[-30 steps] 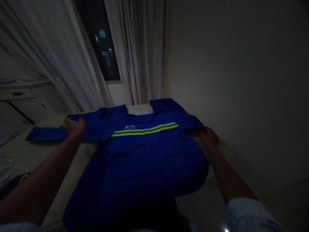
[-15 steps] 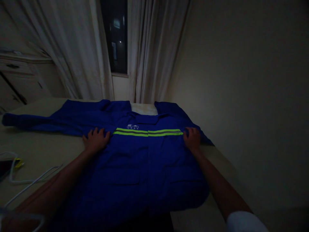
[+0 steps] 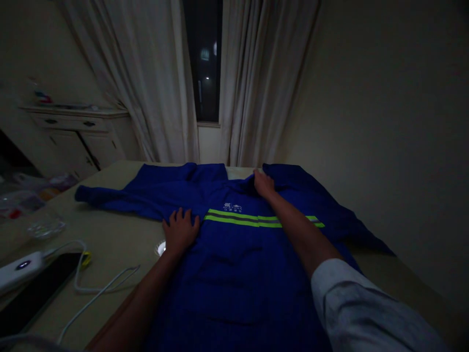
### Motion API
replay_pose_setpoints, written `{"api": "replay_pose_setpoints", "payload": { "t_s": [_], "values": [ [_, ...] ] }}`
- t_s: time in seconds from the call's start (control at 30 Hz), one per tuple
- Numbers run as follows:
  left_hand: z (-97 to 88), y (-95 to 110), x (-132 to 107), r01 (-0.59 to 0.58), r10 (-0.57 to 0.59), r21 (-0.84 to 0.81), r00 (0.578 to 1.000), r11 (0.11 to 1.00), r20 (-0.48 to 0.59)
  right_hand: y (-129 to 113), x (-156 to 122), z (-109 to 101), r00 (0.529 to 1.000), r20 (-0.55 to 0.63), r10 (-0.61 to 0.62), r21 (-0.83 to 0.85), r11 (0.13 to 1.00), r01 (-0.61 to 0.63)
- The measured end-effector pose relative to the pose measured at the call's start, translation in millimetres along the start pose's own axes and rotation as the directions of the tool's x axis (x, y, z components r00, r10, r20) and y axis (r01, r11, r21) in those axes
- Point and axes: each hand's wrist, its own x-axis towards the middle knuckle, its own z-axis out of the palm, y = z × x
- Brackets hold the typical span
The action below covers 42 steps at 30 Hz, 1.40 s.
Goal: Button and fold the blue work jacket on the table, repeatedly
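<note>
Two hands on a blue jacket point(image 3: 234, 254) spread across a dim surface point(image 3: 110, 244).
Left hand point(image 3: 180, 233) lies flat, fingers apart, on its left chest; right hand point(image 3: 263, 184) pinches the far collar. A white cable point(image 3: 95, 286) and a charger point(image 3: 20, 269) lie left.

Pale beige flat table point(image 3: 120, 244), dimly lit. Spread across it, a royal-blue cloth work jacket with yellow-green reflective stripes point(image 3: 238, 254). Near the left edge: a white power bank point(image 3: 20, 268), a black flat phone point(image 3: 40, 288), a looping white cable point(image 3: 98, 288), a clear glass dish point(image 3: 46, 227).
</note>
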Motion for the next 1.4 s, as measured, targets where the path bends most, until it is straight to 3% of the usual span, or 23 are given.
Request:
{"api": "replay_pose_setpoints", "payload": {
  "t_s": [0.1,0.13,0.2,0.3,0.37,0.5,0.6,0.67,0.73,0.83,0.9,1.0,1.07,1.13,1.2,1.3,1.4],
  "values": [
    [-0.2,1,1,0.005,-0.005,-0.011,1.000,1.000,0.005,5,23,-19,0.980,-0.200,0.007,0.215,0.976,0.037],
    [-0.4,1,1,0.003,-0.003,-0.011,1.000,1.000,0.008,4,21,-20,0.979,-0.204,-0.008,0.256,0.965,0.061],
    [-0.8,0,1,-0.001,0.001,-0.006,1.000,1.000,0.016,1,0,-16,0.994,-0.085,-0.062,0.249,0.965,0.082],
    [-1.1,-1,0,-0.005,0.005,0.001,1.000,1.000,0.017,-10,-68,-5,0.974,0.160,-0.162,0.167,0.977,0.135],
    [-0.7,-1,0,-0.009,0.009,-0.007,1.000,1.000,0.014,-20,-125,-3,0.956,0.223,-0.189,0.118,0.979,0.166],
    [1.6,-1,-1,-0.017,0.017,-0.004,1.000,1.000,0.001,-34,-225,-13,0.952,0.303,-0.039,-0.019,0.999,0.047],
    [2.1,0,-2,-0.041,0.041,0.011,0.999,0.999,-0.021,-26,-260,-18,0.953,0.297,0.056,-0.057,0.998,-0.041],
    [-0.6,-1,-3,-0.070,0.071,0.013,0.997,0.997,-0.041,-11,-265,-16,0.967,0.251,0.041,0.064,0.996,-0.059],
    [-7.5,-2,-5,-0.104,0.105,0.023,0.993,0.994,-0.056,7,-264,-9,0.976,0.217,0.027,0.303,0.948,-0.094],
    [-27.0,8,-14,-0.165,0.172,0.090,0.982,0.982,-0.081,29,-262,5,0.976,0.209,0.060,0.686,0.702,-0.190],
    [-42.7,28,-25,-0.221,0.236,0.128,0.965,0.967,-0.118,36,-262,14,0.980,0.186,0.068,0.819,0.541,-0.193],
    [-56.2,83,-49,-0.443,0.444,0.031,0.893,0.896,-0.070,37,-264,20,0.989,0.141,0.037,0.873,0.466,-0.142],
    [-51.9,122,-64,-0.619,0.629,-0.124,0.774,0.775,0.069,37,-264,21,0.991,0.134,0.020,0.876,0.466,-0.128],
    [-38.0,152,-75,-0.665,0.703,-0.233,0.691,0.709,0.166,39,-264,22,0.991,0.134,0.021,0.865,0.485,-0.127],
    [-19.7,169,-79,-0.620,0.674,-0.279,0.718,0.733,0.175,41,-261,23,0.993,0.106,0.048,0.821,0.559,-0.115],
    [4.1,172,-75,-0.574,0.628,-0.322,0.773,0.753,0.091,39,-251,22,0.994,0.040,0.103,0.645,0.757,-0.104],
    [14.5,168,-68,-0.590,0.637,-0.324,0.769,0.740,0.055,26,-236,18,0.989,0.047,0.141,0.388,0.910,-0.148]
  ]
}}
